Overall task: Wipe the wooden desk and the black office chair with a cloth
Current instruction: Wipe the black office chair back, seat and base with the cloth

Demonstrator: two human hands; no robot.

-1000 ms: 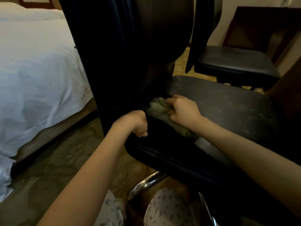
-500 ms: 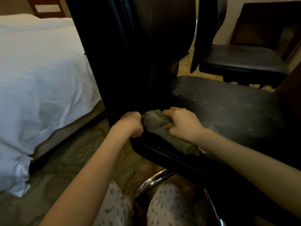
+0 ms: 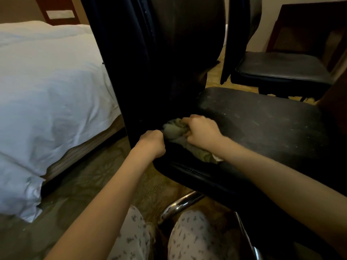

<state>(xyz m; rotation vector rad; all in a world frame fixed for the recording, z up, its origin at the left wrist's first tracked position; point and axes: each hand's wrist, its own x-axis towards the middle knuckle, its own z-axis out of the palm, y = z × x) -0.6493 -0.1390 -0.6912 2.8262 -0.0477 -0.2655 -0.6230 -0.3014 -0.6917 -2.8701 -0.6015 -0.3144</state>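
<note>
The black office chair stands close in front of me, its dusty seat [image 3: 262, 128] to the right and its tall backrest [image 3: 169, 53] at centre. My right hand [image 3: 202, 132] grips a bunched green cloth [image 3: 174, 131] and presses it on the seat's rear left corner, right by the backrest. My left hand [image 3: 153, 142] is curled at the chair's left edge where seat and backrest meet, just beside the cloth. A dark wooden desk [image 3: 309, 25] shows at the top right.
A bed with white sheets [image 3: 47, 91] fills the left side, with a strip of carpet between it and the chair. A second black chair [image 3: 281, 66] stands behind. The chrome chair leg [image 3: 180, 203] and my knees [image 3: 189, 235] are below.
My right hand has rubbed the cloth over the seat's rear corner, ending closer to my left hand. My left hand has stayed at the chair's edge.
</note>
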